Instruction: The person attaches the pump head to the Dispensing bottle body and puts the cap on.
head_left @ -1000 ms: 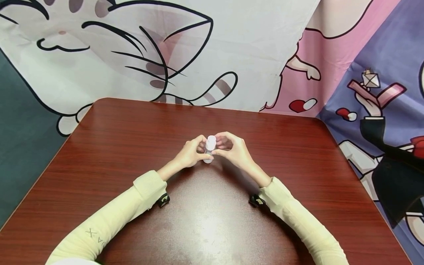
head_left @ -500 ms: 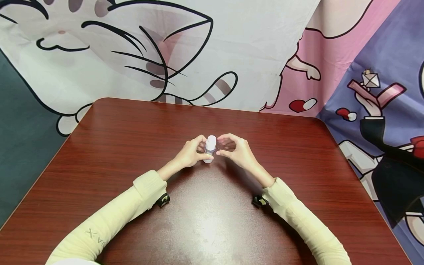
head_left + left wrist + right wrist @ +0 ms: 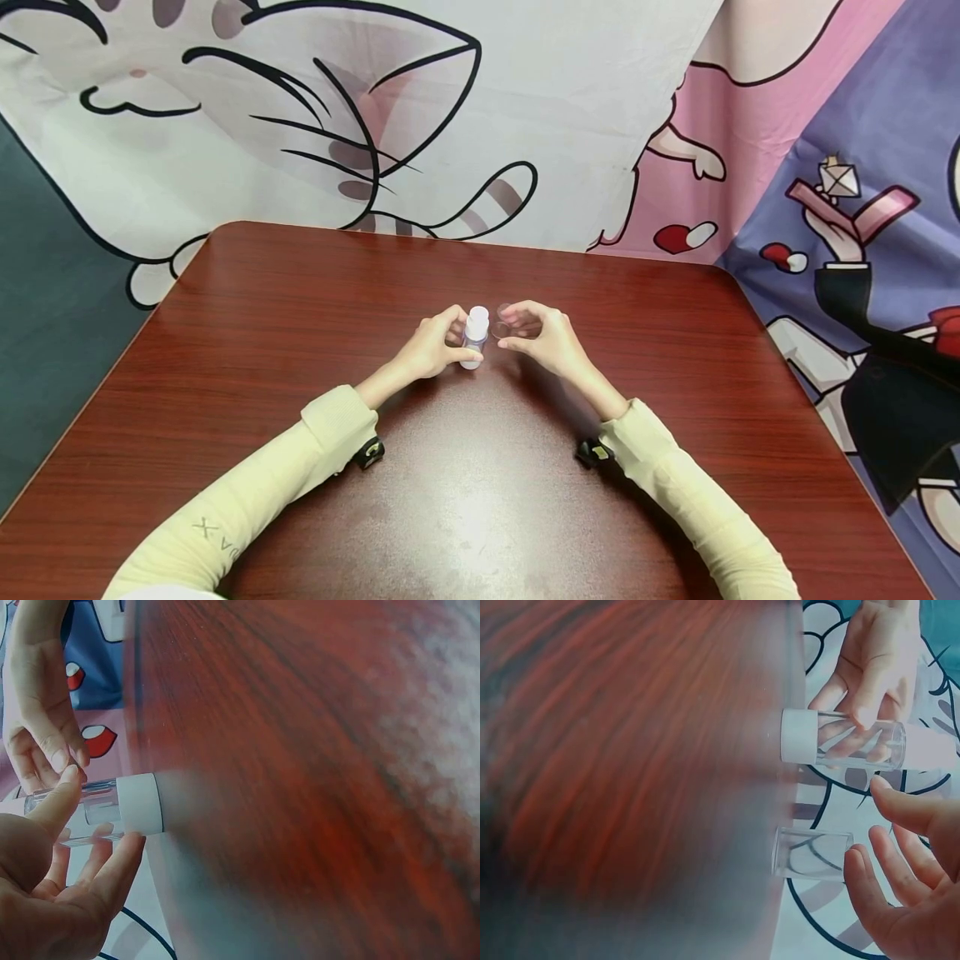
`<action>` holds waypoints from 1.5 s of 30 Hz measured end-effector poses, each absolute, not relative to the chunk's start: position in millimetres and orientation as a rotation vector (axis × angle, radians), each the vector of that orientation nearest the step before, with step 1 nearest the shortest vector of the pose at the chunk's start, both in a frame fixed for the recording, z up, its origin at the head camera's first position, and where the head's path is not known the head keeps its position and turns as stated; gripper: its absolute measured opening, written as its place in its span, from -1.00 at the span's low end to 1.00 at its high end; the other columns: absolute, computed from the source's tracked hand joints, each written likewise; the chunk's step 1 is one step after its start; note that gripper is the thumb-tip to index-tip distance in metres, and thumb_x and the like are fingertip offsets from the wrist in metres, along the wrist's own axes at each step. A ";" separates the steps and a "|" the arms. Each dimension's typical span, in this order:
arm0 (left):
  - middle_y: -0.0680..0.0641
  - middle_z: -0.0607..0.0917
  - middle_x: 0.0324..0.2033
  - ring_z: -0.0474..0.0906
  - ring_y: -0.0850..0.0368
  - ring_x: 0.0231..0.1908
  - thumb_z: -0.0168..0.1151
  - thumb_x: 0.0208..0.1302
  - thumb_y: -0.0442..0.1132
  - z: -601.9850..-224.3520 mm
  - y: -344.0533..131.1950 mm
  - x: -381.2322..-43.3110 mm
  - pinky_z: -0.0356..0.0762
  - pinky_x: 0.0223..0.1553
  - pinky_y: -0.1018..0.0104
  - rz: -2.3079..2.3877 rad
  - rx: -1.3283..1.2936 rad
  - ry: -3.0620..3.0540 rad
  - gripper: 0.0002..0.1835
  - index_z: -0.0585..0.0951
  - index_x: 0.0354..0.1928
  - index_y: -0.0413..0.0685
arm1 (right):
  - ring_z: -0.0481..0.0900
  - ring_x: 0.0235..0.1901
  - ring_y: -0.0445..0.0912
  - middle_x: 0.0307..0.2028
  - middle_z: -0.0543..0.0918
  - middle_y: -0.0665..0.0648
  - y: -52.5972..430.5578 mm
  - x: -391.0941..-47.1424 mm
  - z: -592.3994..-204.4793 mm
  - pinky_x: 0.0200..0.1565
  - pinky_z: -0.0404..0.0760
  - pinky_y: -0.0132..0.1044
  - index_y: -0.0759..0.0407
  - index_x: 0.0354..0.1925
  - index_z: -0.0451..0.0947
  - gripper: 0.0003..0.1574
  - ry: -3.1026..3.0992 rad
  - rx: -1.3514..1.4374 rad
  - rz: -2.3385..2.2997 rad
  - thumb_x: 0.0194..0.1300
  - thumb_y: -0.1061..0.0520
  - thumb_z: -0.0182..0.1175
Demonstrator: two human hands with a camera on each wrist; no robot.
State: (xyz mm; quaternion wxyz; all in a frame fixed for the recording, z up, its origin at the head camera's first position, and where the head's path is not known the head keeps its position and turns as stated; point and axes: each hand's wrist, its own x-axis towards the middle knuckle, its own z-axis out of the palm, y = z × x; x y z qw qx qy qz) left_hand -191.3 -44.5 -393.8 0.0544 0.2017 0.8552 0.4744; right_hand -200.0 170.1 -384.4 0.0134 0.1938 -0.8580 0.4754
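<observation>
A small clear bottle (image 3: 476, 332) with a white base and a white top stands upright on the brown table (image 3: 480, 467). My left hand (image 3: 429, 348) holds it between thumb and fingers, the thumb lying across its front in the head view. The white base (image 3: 141, 804) shows plainly in the left wrist view. Just right of the bottle, a clear cylindrical cap (image 3: 812, 853) stands on the table. My right hand (image 3: 553, 340) hovers by this cap, thumb and fingers spread; one fingertip looks close to its upper edge, and I cannot tell whether they touch.
Behind the table hangs a printed cloth (image 3: 570, 125) with a cartoon cat. A blue and pink printed cloth (image 3: 750, 167) covers the right side. The table's far edge lies beyond the hands.
My right hand has drawn a little to the right, away from the bottle, and its fingers have parted from the clear cap, which now shows beside them. The left hand and bottle stay put.
</observation>
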 end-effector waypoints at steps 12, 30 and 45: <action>-0.25 0.70 -0.17 0.69 -0.11 -0.16 0.48 0.01 -0.29 -393.8 -45.1 -191.2 0.62 -0.06 0.13 1.418 0.586 2.603 -0.56 0.43 -0.15 -0.22 | 0.69 -0.18 0.15 -0.18 0.70 0.36 175.5 -202.9 -383.6 -0.09 0.66 -0.05 0.31 -0.07 0.59 -0.50 -2.699 0.562 1.463 -0.04 0.28 0.48; -0.23 0.69 -0.17 0.68 -0.09 -0.15 0.48 0.01 -0.28 -392.4 -44.7 -191.5 0.61 -0.05 0.13 1.393 0.581 2.616 -0.56 0.42 -0.17 -0.21 | 0.65 -0.13 0.25 -0.14 0.67 0.42 181.6 -212.9 -375.3 -0.04 0.62 0.06 0.41 -0.01 0.53 -0.42 -2.731 0.477 1.463 -0.05 0.34 0.47; -0.23 0.68 -0.17 0.69 -0.09 -0.16 0.48 0.00 -0.28 -393.0 -44.3 -192.4 0.62 -0.06 0.14 1.391 0.575 2.616 -0.57 0.42 -0.18 -0.21 | 0.64 -0.07 0.14 -0.10 0.65 0.34 182.3 -228.3 -384.1 0.01 0.63 -0.10 0.37 0.05 0.49 -0.30 -2.795 0.429 1.496 -0.09 0.29 0.51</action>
